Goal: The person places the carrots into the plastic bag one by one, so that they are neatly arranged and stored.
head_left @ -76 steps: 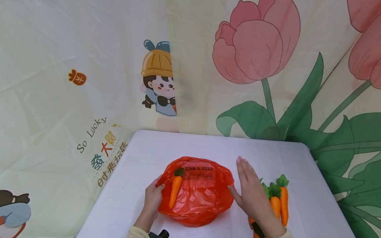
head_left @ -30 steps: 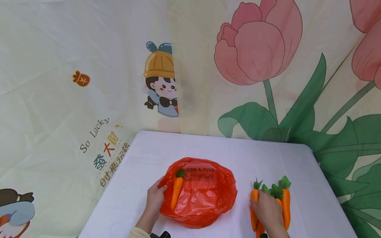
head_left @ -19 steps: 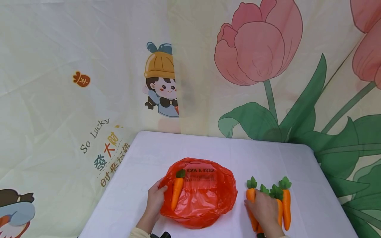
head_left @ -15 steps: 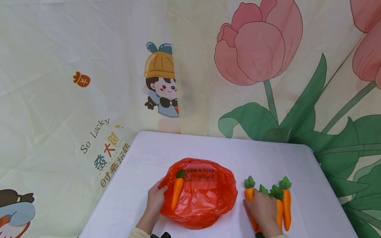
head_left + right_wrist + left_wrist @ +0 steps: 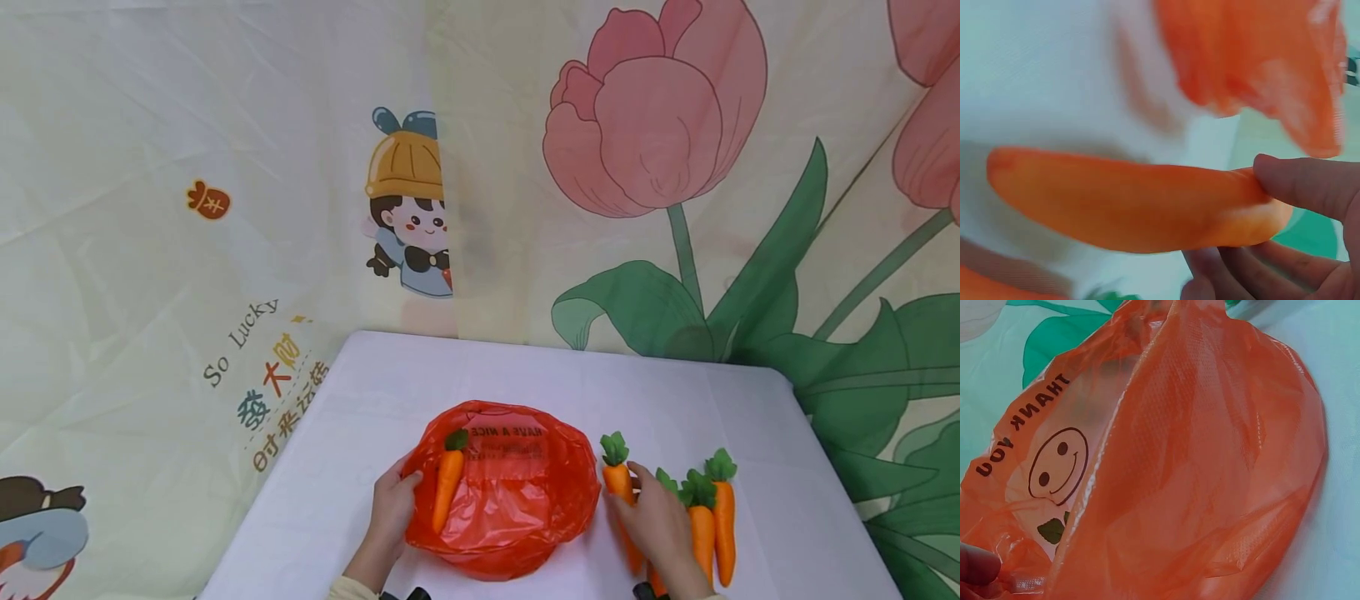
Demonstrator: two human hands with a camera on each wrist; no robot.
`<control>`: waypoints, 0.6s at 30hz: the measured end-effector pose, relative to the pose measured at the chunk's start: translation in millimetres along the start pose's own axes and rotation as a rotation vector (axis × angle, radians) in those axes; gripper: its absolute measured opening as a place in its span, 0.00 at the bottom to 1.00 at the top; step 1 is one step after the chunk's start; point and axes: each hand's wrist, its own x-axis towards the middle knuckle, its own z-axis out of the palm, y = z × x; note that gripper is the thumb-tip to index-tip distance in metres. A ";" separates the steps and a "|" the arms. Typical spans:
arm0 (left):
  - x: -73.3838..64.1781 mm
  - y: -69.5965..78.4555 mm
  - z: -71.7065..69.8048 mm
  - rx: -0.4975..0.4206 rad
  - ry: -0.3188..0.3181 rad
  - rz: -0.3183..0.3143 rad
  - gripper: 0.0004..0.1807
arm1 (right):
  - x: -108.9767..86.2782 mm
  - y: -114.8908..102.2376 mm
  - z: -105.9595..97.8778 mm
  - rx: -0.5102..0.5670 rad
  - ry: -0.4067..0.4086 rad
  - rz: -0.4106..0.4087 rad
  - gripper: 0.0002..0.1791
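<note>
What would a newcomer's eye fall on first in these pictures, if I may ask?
Probably the large pink tulip printed on the backdrop behind the table. Next comes the open red bag, low in the middle of the head view, held by the left hand, with an orange carrot inside. Right of the bag, the right hand grips a second carrot, beside more carrots on the table.

Looks like a small curtained-off corner; cannot be pinned down as home or studio. Is walled by a tulip-printed curtain [image 5: 705, 167] and a wrinkled pale curtain [image 5: 217, 133] bearing a cartoon figure [image 5: 408, 217] and "So Lucky" lettering [image 5: 251, 325]. Holds a white-covered counter [image 5: 465, 362] just before both.
</note>
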 end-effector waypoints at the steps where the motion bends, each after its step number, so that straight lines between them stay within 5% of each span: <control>1: -0.4 0.5 0.2 0.001 -0.001 -0.001 0.27 | -1.2 -2.8 -2.9 0.029 -0.004 0.002 0.37; 18: 2.8 2.8 1.3 0.008 0.002 -0.025 0.27 | -28.8 -52.9 -38.8 0.708 -0.145 -0.086 0.36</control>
